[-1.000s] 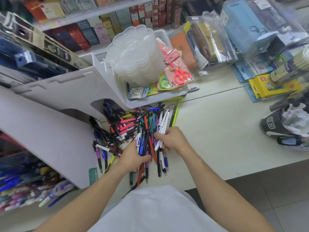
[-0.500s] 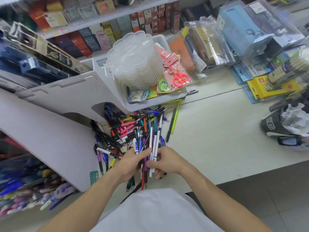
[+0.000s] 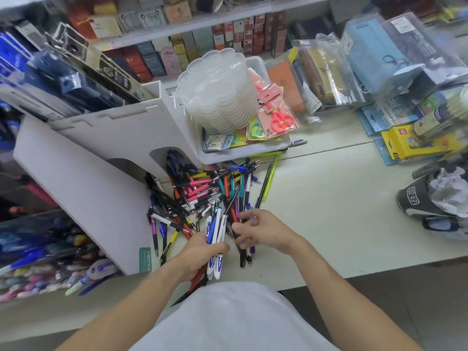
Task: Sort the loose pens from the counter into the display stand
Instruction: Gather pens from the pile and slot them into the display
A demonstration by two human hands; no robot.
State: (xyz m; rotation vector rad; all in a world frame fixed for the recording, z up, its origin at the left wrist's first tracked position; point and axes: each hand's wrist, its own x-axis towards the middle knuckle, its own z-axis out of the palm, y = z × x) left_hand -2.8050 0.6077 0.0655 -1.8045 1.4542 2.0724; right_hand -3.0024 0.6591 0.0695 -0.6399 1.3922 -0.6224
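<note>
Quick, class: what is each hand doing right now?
Left hand: grips a bundle of white-and-blue pens.
Right hand: fingers curled around dark pens.

A small blue-and-white packet in the white tray bears the number "6". Print on the other packages, boxes and pens is too blurred to read.
</note>
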